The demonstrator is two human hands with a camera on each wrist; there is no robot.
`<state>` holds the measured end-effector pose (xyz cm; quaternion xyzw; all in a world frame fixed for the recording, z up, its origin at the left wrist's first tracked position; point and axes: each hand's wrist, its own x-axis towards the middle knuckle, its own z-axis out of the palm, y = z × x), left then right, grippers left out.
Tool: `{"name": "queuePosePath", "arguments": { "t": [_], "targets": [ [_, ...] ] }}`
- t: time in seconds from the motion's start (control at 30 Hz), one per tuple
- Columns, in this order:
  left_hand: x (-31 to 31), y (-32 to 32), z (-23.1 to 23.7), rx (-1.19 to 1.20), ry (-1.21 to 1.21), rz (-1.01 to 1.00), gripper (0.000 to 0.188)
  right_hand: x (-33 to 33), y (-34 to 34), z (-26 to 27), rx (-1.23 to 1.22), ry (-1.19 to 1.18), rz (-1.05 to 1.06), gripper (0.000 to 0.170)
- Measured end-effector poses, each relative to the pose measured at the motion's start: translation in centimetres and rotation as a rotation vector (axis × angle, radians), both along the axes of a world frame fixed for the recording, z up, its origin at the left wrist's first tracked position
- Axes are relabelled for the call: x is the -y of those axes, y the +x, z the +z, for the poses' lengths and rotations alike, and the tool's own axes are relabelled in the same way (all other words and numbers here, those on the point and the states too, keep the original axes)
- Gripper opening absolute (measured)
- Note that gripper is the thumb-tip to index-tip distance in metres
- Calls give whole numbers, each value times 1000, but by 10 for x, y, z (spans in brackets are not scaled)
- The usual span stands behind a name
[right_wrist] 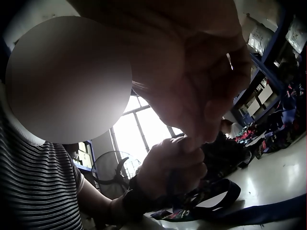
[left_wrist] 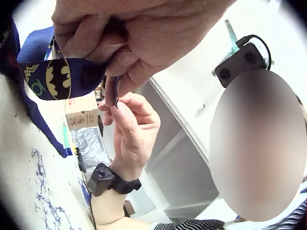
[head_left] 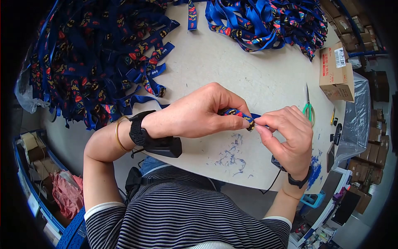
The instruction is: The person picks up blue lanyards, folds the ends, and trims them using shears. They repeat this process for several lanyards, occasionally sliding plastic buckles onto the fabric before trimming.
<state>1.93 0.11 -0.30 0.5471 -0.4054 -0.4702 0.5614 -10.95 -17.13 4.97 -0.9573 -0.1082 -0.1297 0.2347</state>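
My left hand grips a blue lanyard strap printed with colourful superhero emblems, its end sticking out past the thumb. Thumb and finger of my right hand pinch at that end, the fingertips of both hands almost meeting above the table. From the left wrist, a bat emblem shows on the strap, which loops out of the curled fingers and hangs to the table. In the dim right wrist view, my right hand comes down against my left hand.
A large heap of similar straps covers the table's left side; another pile lies at the back. Green-handled scissors, a yellow cutter and a cardboard box are at the right. Blue thread scraps litter the near tabletop.
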Motion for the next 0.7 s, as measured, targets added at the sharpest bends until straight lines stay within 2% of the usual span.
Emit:
{"name": "queuePosePath", "arguments": {
  "t": [0.3, 0.4, 0.5, 0.6, 0.7],
  "targets": [
    [0, 0, -1, -43, 28, 9, 20, -2, -4, 3, -6, -106, -87, 21],
    [0, 1, 1, -15, 72, -2, 20, 11, -9, 10, -220, -132, -5, 19],
    [1, 0, -4, 6, -24, 0, 19, 4, -6, 9, -280, 41, -77, 15],
    [1, -1, -2, -9, 1, -37, 18, -2, -3, -1, -284, 320, -117, 15],
    [1, -4, -6, -56, -28, -48, 17, 1, -2, -4, -337, 275, -78, 13]
  ]
}}
